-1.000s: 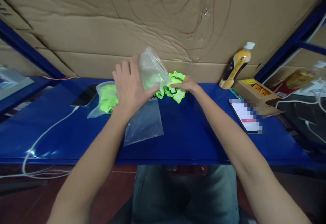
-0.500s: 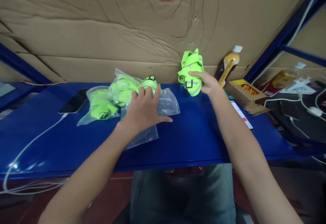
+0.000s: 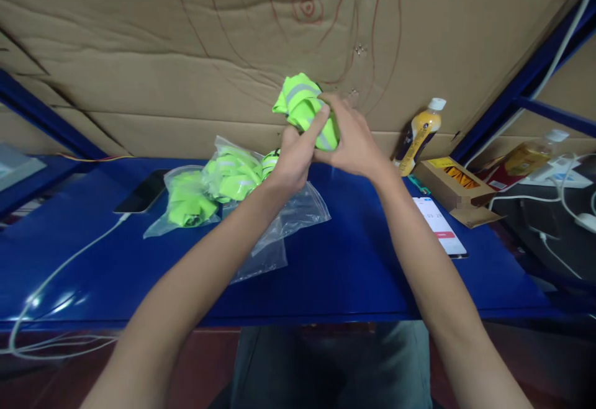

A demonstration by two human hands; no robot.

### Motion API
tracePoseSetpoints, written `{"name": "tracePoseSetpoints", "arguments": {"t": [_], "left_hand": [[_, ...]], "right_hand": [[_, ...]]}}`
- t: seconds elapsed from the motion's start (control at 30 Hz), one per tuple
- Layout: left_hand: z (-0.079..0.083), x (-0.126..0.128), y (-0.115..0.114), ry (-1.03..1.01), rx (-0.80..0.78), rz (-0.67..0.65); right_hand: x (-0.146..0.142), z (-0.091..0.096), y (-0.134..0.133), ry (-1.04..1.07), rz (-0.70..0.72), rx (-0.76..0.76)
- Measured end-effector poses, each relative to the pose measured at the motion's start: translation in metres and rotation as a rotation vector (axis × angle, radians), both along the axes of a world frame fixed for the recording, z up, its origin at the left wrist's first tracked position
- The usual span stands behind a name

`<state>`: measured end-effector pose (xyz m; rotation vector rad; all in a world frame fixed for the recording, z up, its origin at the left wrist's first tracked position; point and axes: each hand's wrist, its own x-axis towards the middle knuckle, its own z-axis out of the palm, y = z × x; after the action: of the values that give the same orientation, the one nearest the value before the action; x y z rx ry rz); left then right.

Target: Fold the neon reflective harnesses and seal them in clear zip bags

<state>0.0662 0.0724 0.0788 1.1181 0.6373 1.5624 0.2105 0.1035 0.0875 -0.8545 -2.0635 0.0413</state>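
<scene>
Vest [image 3: 302, 103] gripped by both hands [image 3: 326, 142] above blue table [image 3: 354, 266]; open room beneath.

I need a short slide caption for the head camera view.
Both hands, left and right, hold a folded neon-yellow vest above the blue table.

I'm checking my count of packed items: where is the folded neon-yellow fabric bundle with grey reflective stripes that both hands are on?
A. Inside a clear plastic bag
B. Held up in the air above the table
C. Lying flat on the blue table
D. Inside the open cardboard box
B: the left hand and right hand hold the folded neon-yellow fabric bundle raised against the cardboard wall, above the blue table.
</scene>
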Motion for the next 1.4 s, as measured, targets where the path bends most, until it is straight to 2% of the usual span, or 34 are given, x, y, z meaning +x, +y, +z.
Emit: {"name": "tracePoseSetpoints", "arguments": {"t": [0.1,0.2,0.3,0.4,0.5,0.6,0.7,0.8,0.9,0.97,1.1,1.23,1.33,1.4], "left_hand": [[0.001,-0.004,0.016,-0.125,-0.045,-0.052],[-0.003,-0.017,0.021,-0.092,-0.077,-0.213],[-0.006,-0.023,0.019,-0.091,-0.081,-0.290],[-0.008,-0.024,0.016,-0.087,-0.131,-0.341],[-0.013,-0.025,0.017,-0.079,-0.142,-0.376],[-0.022,-0.025,0.022,-0.076,-0.113,-0.388],[-0.035,-0.022,0.028,-0.057,-0.155,-0.375],[-0.048,-0.014,0.030,-0.056,-0.240,-0.306],[-0.054,-0.005,0.029,-0.120,-0.261,-0.266],[-0.055,-0.003,0.029,-0.156,-0.255,-0.249],[-0.052,-0.006,0.030,-0.180,-0.266,-0.189],[-0.053,-0.006,0.026,-0.192,-0.162,-0.186],[-0.056,-0.006,0.024,-0.164,-0.177,-0.194],[-0.056,-0.011,0.027,-0.130,-0.220,-0.254]], "right_hand": [[0.014,0.008,0.010,0.063,0.110,-0.070],[0.035,0.009,0.026,0.234,0.053,-0.114],[0.047,0.005,0.035,0.239,0.033,-0.155],[0.044,0.000,0.035,0.134,0.077,-0.240],[0.035,-0.005,0.034,0.097,0.029,-0.191],[0.030,-0.007,0.037,0.153,-0.049,-0.136],[0.030,-0.004,0.038,0.271,-0.067,-0.114],[0.031,0.004,0.029,0.288,0.085,-0.158],[0.030,0.014,0.013,0.138,0.314,-0.283],[0.030,0.019,0.004,0.094,0.370,-0.326],[0.032,0.019,0.003,0.132,0.223,-0.241],[0.036,0.011,0.013,-0.074,0.039,-0.205],[0.041,0.005,0.020,-0.149,-0.028,-0.176],[0.045,0.002,0.026,-0.120,-0.033,-0.155]]}}
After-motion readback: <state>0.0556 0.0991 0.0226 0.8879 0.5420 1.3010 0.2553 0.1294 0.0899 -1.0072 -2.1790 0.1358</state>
